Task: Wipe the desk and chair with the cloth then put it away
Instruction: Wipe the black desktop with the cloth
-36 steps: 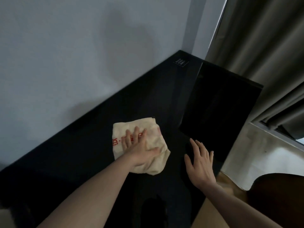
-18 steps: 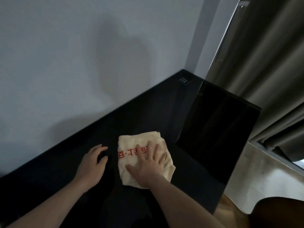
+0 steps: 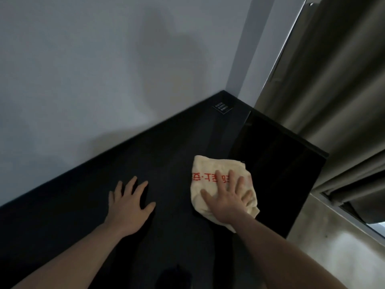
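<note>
Cream cloth w/ red print lies bunched on the black desk, right of centre, just beside the glossy dark panel; we judge that's for wiping toward the desk's right end. Our right hand lies flat on it, fingers spread, pressing down, not pinching. Left hand also open, palm flat on bare desk to the left, prob. bracing; holds nothing.

There are 2 hands: 1 left hand and 1 right hand. There is 1 cloth, 1 desk and 1 small label at its far corner. On the right hang 2 curtains.
</note>
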Motion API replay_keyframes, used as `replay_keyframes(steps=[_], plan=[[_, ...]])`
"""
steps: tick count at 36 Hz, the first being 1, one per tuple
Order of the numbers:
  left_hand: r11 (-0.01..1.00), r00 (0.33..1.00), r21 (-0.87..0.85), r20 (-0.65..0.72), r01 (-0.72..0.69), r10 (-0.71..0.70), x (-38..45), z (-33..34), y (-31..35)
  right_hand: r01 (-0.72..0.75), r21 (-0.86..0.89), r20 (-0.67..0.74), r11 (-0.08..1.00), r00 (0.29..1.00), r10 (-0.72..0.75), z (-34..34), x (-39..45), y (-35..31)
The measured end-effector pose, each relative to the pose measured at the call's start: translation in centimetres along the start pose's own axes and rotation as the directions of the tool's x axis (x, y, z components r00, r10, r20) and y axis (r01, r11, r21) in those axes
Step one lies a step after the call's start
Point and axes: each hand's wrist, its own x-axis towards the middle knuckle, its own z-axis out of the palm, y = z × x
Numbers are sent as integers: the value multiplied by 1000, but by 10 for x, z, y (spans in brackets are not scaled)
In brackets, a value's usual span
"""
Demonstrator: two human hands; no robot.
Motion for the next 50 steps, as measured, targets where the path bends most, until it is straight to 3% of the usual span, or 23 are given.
replay_keyframes(steps=[3,7,11,15,19,32,41,50], plan=[[998,997,-3,-37,64,-65,25,6,24,-12,3,-17,1000,1000,12,-19,30,25],[997,994,73,-105,18,-11,61,6,52,-28,9,-56,1000,998,29,-42,69,54],[994,996,112,-86,-21,31,105,2,79,-46,8,-101,999,994,47,-64,109,77],[996,995,74,-92,42,-35,137,3,99,-82,-4,-135,997,988,81,-88,153,96],[994,980,76,-187,77,-61,143,12,104,-121,-12,-170,993,978,117,-111,196,108],[991,973,82,-213,104,-85,153,17,101,-222,-8,-224,975,951,214,-169,311,114],[990,972,80,-212,115,-96,153,15,103,-195,11,-253,981,948,192,-172,315,111],[989,978,81,-181,123,-107,150,9,106,-158,-6,-266,987,952,151,-141,262,102]])
